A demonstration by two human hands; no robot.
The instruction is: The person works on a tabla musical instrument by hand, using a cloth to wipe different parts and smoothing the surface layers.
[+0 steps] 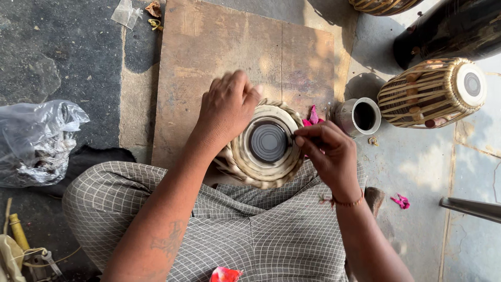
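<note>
Both hands on drum, right grip perhaps pinching

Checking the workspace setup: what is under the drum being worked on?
The drum rests on the checked cloth over the lap, its far edge above the wooden board. What touches its base is hidden.

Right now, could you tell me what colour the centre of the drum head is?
Black, ringed by cream skin, on the drum; the head view shows it best.
</note>
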